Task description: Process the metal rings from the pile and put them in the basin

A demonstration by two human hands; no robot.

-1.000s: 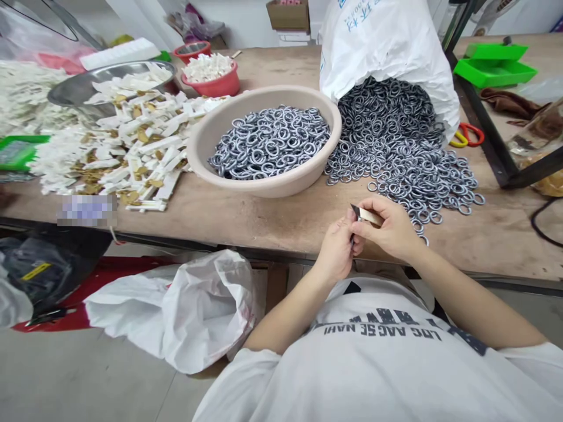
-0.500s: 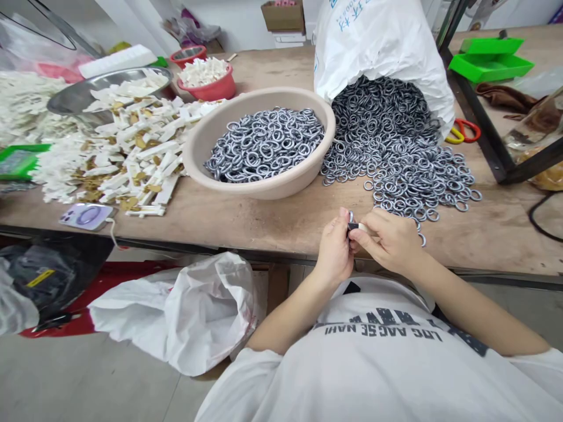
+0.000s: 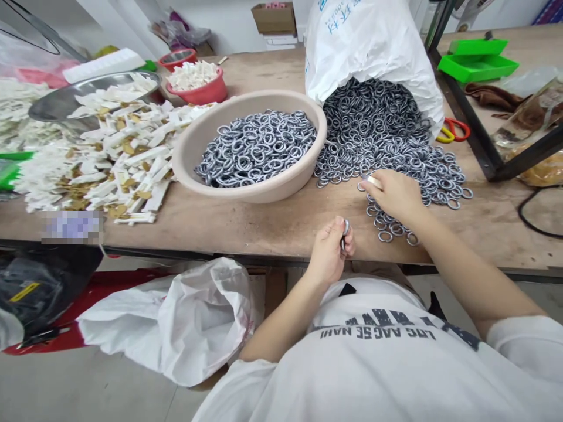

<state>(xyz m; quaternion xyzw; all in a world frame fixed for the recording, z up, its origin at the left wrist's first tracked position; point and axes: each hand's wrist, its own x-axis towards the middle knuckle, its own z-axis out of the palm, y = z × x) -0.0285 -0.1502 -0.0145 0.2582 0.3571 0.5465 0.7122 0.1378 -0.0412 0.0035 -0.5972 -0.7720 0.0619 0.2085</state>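
My left hand point(image 3: 329, 251) is closed near the table's front edge, gripping a grey ring point(image 3: 346, 227) that stands up between thumb and fingers. Above and to the right, my right hand point(image 3: 398, 194) is at the near side of the loose pile of grey rings point(image 3: 426, 167). Its fingers are pinched together, and a small pale piece point(image 3: 373, 181) with a darker tip shows at them; its kind is unclear. More rings spill from a white sack point(image 3: 373, 47). A beige basin point(image 3: 250, 192) heaped with rings stands to the left.
White and brown plastic pieces point(image 3: 127, 149) are heaped at left, by a metal bowl point(image 3: 48, 108) and a red bowl point(image 3: 202, 94). Scissors point(image 3: 457, 130) lie beside a black metal frame point(image 3: 466, 135). Green trays point(image 3: 479, 69) sit behind it. An open white bag point(image 3: 197, 328) stands below the table.
My hands have come apart. The right has moved up to the ring pile; the left stays low, with its ring now more visible. The view has shifted slightly.
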